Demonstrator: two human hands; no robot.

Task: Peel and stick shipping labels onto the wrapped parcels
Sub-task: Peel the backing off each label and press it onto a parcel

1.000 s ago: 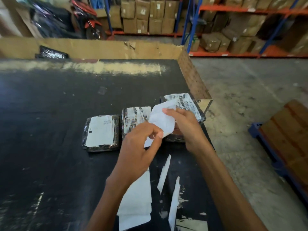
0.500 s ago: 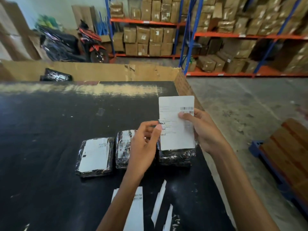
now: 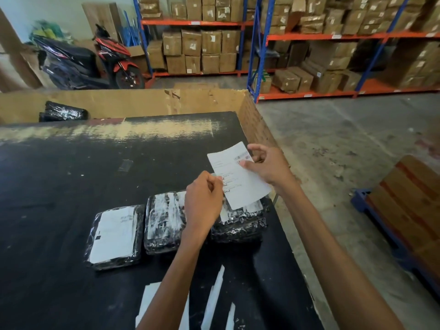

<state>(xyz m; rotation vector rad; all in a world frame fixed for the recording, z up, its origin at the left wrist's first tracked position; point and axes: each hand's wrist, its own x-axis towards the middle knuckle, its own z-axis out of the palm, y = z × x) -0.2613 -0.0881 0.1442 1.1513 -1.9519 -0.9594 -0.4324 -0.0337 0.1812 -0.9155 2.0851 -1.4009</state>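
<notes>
Blue and orange shelves (image 3: 309, 35) fill the back of the room, stacked with brown cardboard boxes (image 3: 190, 51). A wide black table (image 3: 71, 186) takes up the near left, its far edge worn pale. A big cardboard bin (image 3: 133, 101) stands against that far edge, with a black wrapped bundle (image 3: 63, 111) lying in it at the left. A red and black scooter (image 3: 78, 63) is parked by the back wall. On the floor to the right, a wooden stack (image 3: 409, 206) sits on a blue pallet.

Three black wrapped parcels lie in a row near the table's right edge. The left parcel (image 3: 114, 236) has a white label on its top. The middle parcel (image 3: 164, 220) lies just beside it and shows smeared white patches. The right parcel (image 3: 240, 225) is partly hidden behind the hands.

A white label (image 3: 238, 182) is held in the air above the right parcel, tilted, with its printed face and barcode towards the camera. The left hand (image 3: 202, 201) pinches the label's left edge with curled fingers. The right hand (image 3: 269, 165) grips the upper right part, thumb on the front by the barcode.

Narrow white paper strips (image 3: 214, 296) lie on the table near the bottom edge, between the two forearms.
</notes>
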